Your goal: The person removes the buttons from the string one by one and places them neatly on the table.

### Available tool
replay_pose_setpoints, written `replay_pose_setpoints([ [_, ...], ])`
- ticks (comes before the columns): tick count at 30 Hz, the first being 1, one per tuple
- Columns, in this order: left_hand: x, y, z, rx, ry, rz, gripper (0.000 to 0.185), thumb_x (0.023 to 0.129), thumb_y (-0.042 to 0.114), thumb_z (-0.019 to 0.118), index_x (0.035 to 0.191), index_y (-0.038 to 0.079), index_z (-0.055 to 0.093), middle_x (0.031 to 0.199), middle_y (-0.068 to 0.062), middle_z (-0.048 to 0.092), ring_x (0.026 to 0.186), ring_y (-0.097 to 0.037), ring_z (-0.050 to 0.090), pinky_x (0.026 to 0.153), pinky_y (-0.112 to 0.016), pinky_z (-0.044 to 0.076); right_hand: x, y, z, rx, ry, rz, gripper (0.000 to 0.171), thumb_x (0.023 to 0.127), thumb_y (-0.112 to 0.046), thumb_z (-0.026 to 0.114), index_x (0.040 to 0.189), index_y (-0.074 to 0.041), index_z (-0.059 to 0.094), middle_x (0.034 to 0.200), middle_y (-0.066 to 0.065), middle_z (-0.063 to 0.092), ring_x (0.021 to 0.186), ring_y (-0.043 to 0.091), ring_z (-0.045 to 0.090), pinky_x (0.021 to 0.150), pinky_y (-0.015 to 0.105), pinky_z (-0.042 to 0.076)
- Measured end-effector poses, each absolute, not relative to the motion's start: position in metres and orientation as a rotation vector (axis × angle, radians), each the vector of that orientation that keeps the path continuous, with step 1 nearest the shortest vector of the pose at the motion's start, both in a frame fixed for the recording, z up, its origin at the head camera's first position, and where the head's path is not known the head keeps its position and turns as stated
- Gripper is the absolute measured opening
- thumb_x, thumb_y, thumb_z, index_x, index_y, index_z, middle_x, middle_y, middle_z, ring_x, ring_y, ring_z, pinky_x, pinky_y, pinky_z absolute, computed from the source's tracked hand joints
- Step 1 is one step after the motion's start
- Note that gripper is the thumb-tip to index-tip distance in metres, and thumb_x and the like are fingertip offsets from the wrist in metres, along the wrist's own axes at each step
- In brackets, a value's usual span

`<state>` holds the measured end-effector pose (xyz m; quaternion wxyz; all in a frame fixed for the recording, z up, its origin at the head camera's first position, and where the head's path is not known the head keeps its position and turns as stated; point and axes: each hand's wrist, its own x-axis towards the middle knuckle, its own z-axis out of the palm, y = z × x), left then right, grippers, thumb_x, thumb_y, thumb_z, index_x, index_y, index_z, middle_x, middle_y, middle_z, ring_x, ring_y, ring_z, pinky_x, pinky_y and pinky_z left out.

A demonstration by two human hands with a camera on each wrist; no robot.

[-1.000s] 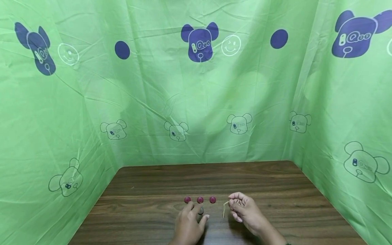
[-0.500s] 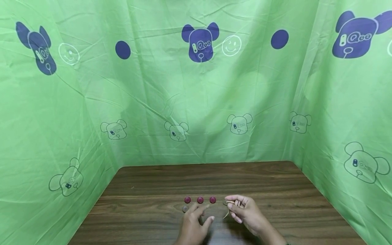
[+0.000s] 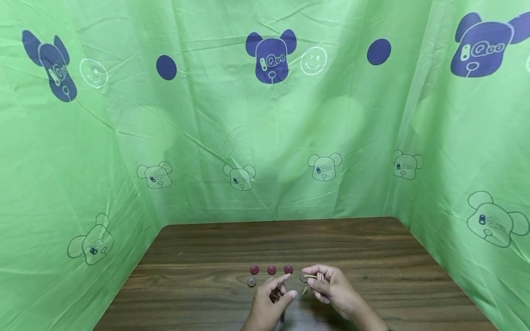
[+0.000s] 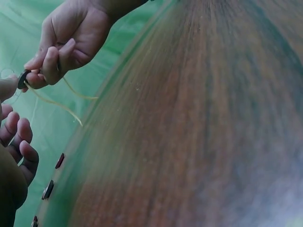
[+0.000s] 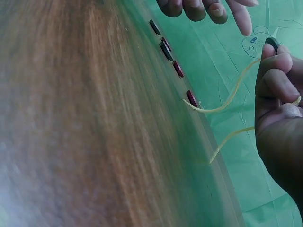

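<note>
My right hand (image 3: pixel 329 285) pinches a dark grey button (image 5: pixel 272 43) at its fingertips. A yellow cord (image 5: pixel 222 106) runs from that same hand, with two lengths hanging free. Just to the left is my left hand (image 3: pixel 269 301), its index finger and thumb reaching toward the held button and nothing gripped between them. One left fingertip overlaps the button in the left wrist view. Three dark red buttons (image 3: pixel 271 270) lie in a row on the table beyond the hands. A grey button (image 3: pixel 251 282) lies nearer, and the right wrist view shows a second dark one (image 5: pixel 165 50).
The brown wood-grain table (image 3: pixel 198 248) carries everything. Green printed cloth (image 3: pixel 273 124) encloses its back and both sides. A small pale fleck (image 3: pixel 180 252) lies at the table's far left.
My left hand has moved right, away from over the buttons, uncovering the left grey one. The grey button at my right fingertips has come into sight; the right hand barely moved.
</note>
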<state>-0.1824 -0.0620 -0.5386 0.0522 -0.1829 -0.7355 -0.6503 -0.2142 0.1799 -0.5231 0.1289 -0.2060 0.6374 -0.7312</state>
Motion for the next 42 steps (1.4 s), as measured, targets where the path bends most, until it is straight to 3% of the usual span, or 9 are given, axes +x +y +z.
replay_pose_setpoints([
  [6, -0.180, -0.059, -0.539, -0.580, -2.178, -1.987, 0.042, 0.096, 0.012, 0.083, 0.135, 0.001, 0.073, 0.091, -0.018, 0.064, 0.071, 0.005, 0.051, 0.063, -0.013, 0.045, -0.212, 0.176, -0.522, -0.609, 1.878, -2.110, 0.046, 0.102, -0.002, 0.070, 0.134, 0.025, 0.050, 0.085, -0.009, 0.066, 0.060, -0.002, 0.053, 0.052, 0.014, 0.040],
  [13, -0.179, -0.057, -0.540, -0.573, -2.130, -1.992, 0.039, 0.096, 0.009, 0.083, 0.133, 0.002, 0.075, 0.089, -0.021, 0.064, 0.069, 0.005, 0.049, 0.061, -0.013, 0.044, -0.211, 0.172, -0.521, -0.650, 1.858, -2.103, 0.046, 0.103, 0.000, 0.069, 0.131, 0.029, 0.047, 0.084, -0.009, 0.067, 0.058, -0.002, 0.052, 0.052, 0.014, 0.039],
  [27, -0.180, -0.055, -0.541, -0.573, -2.171, -1.957, 0.037, 0.095, 0.014, 0.085, 0.129, 0.001, 0.078, 0.090, -0.025, 0.062, 0.072, 0.006, 0.049, 0.065, -0.013, 0.047, -0.205, 0.162, -0.520, -0.651, 1.836, -2.065, 0.043, 0.102, -0.001, 0.070, 0.128, 0.027, 0.050, 0.084, -0.009, 0.072, 0.059, -0.003, 0.055, 0.052, 0.013, 0.041],
  [33, -0.179, -0.055, -0.540, -0.549, -2.175, -1.973, 0.033, 0.095, 0.016, 0.085, 0.125, 0.003, 0.080, 0.088, -0.019, 0.061, 0.073, 0.005, 0.049, 0.065, -0.013, 0.046, -0.205, 0.160, -0.521, -0.671, 1.840, -2.064, 0.042, 0.103, -0.001, 0.069, 0.127, 0.028, 0.049, 0.080, -0.009, 0.071, 0.059, -0.003, 0.054, 0.051, 0.013, 0.040],
  [42, -0.179, -0.052, -0.540, -0.577, -2.100, -1.924, 0.030, 0.094, 0.010, 0.085, 0.122, -0.001, 0.080, 0.084, -0.022, 0.057, 0.073, 0.007, 0.049, 0.063, -0.013, 0.048, -0.206, 0.163, -0.523, -0.652, 1.853, -2.083, 0.039, 0.105, -0.005, 0.070, 0.123, 0.025, 0.053, 0.073, -0.009, 0.067, 0.056, -0.003, 0.053, 0.049, 0.014, 0.039],
])
